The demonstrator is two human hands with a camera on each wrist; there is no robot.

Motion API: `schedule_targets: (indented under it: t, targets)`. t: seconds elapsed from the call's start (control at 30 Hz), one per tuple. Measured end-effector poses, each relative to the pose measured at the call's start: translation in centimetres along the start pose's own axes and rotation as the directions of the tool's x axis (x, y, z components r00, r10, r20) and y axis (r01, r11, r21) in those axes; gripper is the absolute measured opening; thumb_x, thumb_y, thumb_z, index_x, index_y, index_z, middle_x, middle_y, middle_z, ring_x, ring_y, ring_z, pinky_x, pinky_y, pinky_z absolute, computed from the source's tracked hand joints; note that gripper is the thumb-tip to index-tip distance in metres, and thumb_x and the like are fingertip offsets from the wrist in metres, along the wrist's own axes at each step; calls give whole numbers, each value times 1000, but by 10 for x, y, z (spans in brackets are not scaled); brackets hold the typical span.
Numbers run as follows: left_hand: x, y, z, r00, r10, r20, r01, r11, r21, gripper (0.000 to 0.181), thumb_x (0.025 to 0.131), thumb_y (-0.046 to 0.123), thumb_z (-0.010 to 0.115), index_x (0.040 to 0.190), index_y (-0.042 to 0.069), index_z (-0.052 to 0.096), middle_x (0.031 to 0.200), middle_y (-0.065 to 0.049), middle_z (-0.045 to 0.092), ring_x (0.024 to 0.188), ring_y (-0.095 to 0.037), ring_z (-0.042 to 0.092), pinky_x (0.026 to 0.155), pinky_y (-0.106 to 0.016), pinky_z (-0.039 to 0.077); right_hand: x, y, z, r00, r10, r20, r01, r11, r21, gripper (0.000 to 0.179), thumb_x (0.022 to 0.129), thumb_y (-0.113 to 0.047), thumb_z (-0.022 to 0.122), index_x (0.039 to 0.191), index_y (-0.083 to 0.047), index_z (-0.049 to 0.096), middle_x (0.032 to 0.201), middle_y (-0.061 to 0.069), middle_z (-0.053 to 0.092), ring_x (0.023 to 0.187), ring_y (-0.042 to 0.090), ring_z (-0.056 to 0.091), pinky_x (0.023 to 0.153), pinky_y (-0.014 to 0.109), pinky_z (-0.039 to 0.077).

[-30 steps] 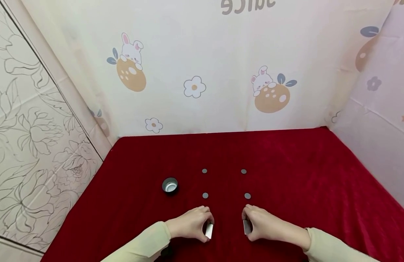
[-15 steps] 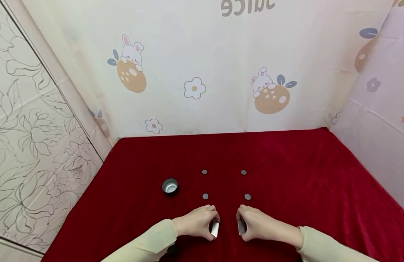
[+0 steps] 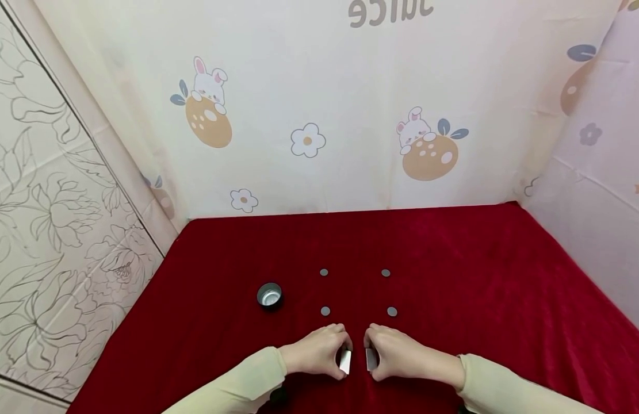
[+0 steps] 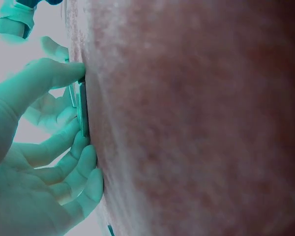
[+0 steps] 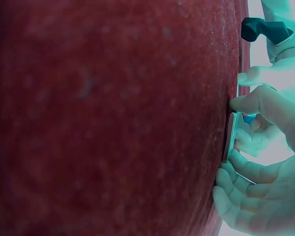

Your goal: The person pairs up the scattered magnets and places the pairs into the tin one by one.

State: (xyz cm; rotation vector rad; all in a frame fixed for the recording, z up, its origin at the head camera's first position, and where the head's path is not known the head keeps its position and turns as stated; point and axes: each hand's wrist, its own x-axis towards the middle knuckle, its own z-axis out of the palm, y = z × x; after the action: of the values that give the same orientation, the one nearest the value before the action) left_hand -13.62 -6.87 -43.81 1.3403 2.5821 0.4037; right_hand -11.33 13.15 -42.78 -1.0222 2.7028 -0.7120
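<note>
My left hand (image 3: 317, 349) pinches a thin packet (image 3: 345, 362) between thumb and fingers, just above or on the red cloth. It looks like a stack of cards, pale on the side that shows. Opposite it, my right hand (image 3: 402, 353) grips a similar packet (image 3: 371, 359), grey on its visible side. A narrow gap separates the two packets, which face each other. In the left wrist view the held packet (image 4: 82, 109) appears as a thin dark slab; the right wrist view shows the other packet (image 5: 230, 137) edge-on, with a layered edge.
Beyond the hands, several small grey discs lie in a square: near left (image 3: 325, 311), near right (image 3: 391, 311), far left (image 3: 324, 272), far right (image 3: 385, 273). A small dark round tin (image 3: 270, 294) stands left of them on the red cloth (image 3: 464, 276). Printed curtains enclose the table.
Both hands have moved toward each other with their packets, narrowing the gap between them. The discs and the tin stay where they were.
</note>
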Motion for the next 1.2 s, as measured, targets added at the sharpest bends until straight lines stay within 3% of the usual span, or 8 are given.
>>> schedule_targets:
  t: [0.37, 0.73, 0.97, 1.2]
  targets:
    - [3, 6, 1, 994, -103, -19, 101, 992, -82, 35, 68, 27, 76, 93, 9, 61, 83, 8, 49, 73, 1, 41, 65, -9, 37, 8, -7, 6, 1000, -12, -25, 11, 999, -34, 30, 56, -13, 73, 76, -10, 51, 72, -8, 43, 61, 1, 37, 55, 16, 38]
    - [0, 3, 0, 992, -127, 23, 129, 974, -188, 36, 71, 26, 74, 98, 8, 60, 87, 7, 49, 77, 1, 44, 67, -11, 39, 8, -8, 3, 997, 66, 33, -71, 980, 184, 32, 61, -8, 74, 83, -9, 50, 73, -7, 47, 62, 1, 39, 55, 18, 38]
    - [-11, -4, -4, 997, -79, 12, 79, 954, -289, 34, 78, 22, 68, 108, 10, 58, 93, 7, 52, 79, 1, 47, 68, -12, 41, 6, -8, 5, 995, 102, 4, -98, 940, 327, 29, 62, -2, 72, 86, -5, 56, 70, -5, 55, 59, 0, 46, 53, 18, 40]
    - [-22, -11, -11, 993, -112, -40, 93, 940, -329, 30, 83, 20, 62, 111, 10, 57, 95, 7, 55, 84, -1, 52, 72, -15, 44, 6, -10, 6, 987, 162, 15, -149, 860, 487, 18, 70, 5, 65, 87, 2, 62, 71, 3, 58, 59, 5, 51, 53, 19, 43]
